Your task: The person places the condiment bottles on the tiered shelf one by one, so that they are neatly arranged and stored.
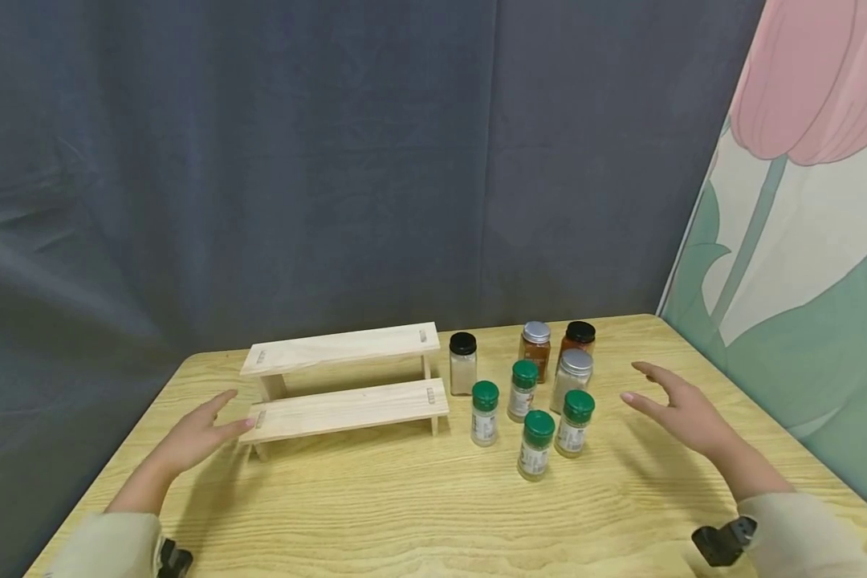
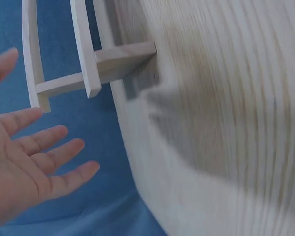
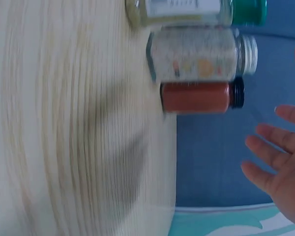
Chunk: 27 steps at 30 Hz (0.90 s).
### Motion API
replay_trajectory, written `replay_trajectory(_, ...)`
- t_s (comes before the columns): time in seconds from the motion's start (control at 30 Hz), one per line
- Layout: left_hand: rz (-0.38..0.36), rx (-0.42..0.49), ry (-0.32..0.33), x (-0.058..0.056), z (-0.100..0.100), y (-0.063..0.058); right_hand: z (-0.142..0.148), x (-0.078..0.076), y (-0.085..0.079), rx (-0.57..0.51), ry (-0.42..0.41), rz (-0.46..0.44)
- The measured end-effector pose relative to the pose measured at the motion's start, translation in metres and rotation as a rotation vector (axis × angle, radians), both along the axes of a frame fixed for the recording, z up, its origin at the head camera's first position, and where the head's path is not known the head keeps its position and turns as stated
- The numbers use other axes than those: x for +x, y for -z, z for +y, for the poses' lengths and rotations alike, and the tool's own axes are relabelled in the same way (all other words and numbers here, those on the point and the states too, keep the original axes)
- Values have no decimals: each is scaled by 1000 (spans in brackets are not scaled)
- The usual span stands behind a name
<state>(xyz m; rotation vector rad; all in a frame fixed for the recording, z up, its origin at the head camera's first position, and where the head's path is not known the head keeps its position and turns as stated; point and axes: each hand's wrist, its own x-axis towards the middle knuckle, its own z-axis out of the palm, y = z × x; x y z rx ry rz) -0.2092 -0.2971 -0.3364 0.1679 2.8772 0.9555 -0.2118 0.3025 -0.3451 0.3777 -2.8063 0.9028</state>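
A dark curtain (image 1: 296, 177) hangs behind the wooden table (image 1: 347, 522). On the table's left half, toward the back, stands the rack (image 1: 350, 409), two pale planks in steps on legs. It looks stiff and fairly light, its bare wood unlikely to slip; the plank ends seem the surest hold, one hand to each. The left hand (image 1: 197, 437) is at its left end, fingers spread wide and holding nothing; whether the thumb touches the lower plank I cannot tell. The right hand (image 1: 685, 411) hangs right of the jars, apart from them, also wide and holding nothing. The jars stand upright right of the rack: two silver-capped, one pale (image 1: 567, 387) and one brown (image 1: 535, 355); two black-capped, one pale (image 1: 463, 372) and one red (image 3: 196, 97); and four green-capped (image 1: 484, 423). Glass or plastic, I cannot say, but they are probably rigid, light and smooth, breakable if glass, and best taken round the body below the cap.
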Motion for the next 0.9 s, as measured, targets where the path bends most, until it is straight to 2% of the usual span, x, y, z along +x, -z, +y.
replay_trajectory(0.17, -71, 98, -46, -7, 2, 7, -16, 3, 8, -149, -63, 15)
replay_trajectory(0.37, -130, 228, -79, -14, 3, 19, -37, 3, 14, -310, -180, -49)
replay_trajectory(0.5, -161, 299, -87, -17, 3, 26, -45, 1, 16, -372, -223, -74)
replay_trajectory(0.7, -146, 353, -119, -20, 6, 33, -47, -3, 22, -401, -209, -74)
replay_trajectory(0.9, -108, 394, -128, -21, 7, 37, -48, -6, 28, -465, -234, -85)
